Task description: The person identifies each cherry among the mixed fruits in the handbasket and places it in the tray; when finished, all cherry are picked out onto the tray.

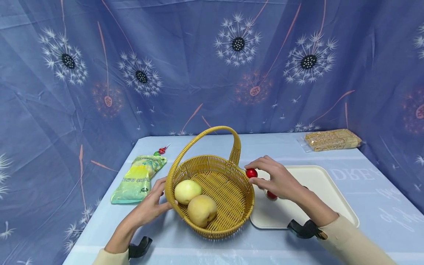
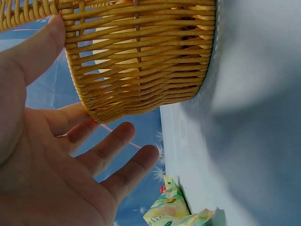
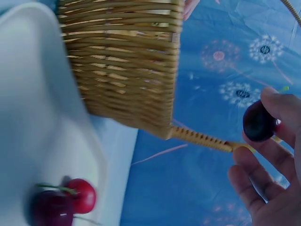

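Note:
A golden wicker basket (image 1: 232,198) with a tall handle holds two round fruits, a pale green-yellow one (image 1: 187,191) and a larger tan-yellow one (image 1: 202,210). My left hand (image 1: 150,206) grips the basket's left rim by the foot of the handle, thumb (image 2: 44,47) on the rim and other fingers spread. Between thumb and fingertips, my right hand (image 1: 276,178) pinches a cherry (image 1: 251,173) beside the basket's right rim; it looks dark in the right wrist view. Below that hand, more cherries (image 3: 82,195) with stems lie on the white tray (image 1: 331,198), partly hidden in the head view.
A green-yellow snack bag (image 1: 135,180) lies left of the basket, with small wrapped lollipops (image 1: 162,150) behind it. At the back right is a clear-wrapped tan pack (image 1: 332,140). Blue dandelion-print cloth (image 1: 198,73) hangs behind the table and along both sides.

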`<state>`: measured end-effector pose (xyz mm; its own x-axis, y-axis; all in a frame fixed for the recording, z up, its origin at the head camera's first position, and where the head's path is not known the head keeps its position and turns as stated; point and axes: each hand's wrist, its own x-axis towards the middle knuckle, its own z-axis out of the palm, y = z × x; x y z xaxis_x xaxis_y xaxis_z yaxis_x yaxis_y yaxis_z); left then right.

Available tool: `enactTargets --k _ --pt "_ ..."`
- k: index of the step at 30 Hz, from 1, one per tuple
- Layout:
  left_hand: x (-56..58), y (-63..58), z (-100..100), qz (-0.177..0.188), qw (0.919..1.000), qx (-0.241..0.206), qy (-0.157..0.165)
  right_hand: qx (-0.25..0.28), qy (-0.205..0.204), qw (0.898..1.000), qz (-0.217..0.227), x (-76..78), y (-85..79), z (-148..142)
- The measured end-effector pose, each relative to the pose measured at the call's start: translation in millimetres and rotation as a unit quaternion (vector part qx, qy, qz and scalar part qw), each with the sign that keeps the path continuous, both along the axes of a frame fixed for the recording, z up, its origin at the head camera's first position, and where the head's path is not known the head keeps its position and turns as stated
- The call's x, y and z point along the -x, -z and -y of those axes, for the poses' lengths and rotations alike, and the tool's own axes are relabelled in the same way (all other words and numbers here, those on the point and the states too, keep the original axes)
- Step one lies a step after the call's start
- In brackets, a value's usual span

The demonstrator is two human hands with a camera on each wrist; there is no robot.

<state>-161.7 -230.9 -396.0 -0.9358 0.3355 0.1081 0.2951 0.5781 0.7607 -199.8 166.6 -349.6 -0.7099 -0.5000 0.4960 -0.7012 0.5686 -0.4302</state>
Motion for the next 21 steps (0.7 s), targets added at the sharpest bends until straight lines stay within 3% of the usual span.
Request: enactTargets --k 9,15,21 --pt "0.6 1.0 -0.2 -0.004 1.0000 0.002 0.000 -0.003 0.079 0.997 -0.016 0.3 38.4 -15.2" --pt "0.7 0.5 -0.2 -0.002 1.0000 0.002 0.000 -0.027 0.085 0.995 -0.047 -0.2 63.9 -21.4" --pt "0.3 0.8 0.5 -0.005 1.0000 0.001 0.002 -0.053 0.087 0.992 -0.076 -1.2 79.3 -22.6"
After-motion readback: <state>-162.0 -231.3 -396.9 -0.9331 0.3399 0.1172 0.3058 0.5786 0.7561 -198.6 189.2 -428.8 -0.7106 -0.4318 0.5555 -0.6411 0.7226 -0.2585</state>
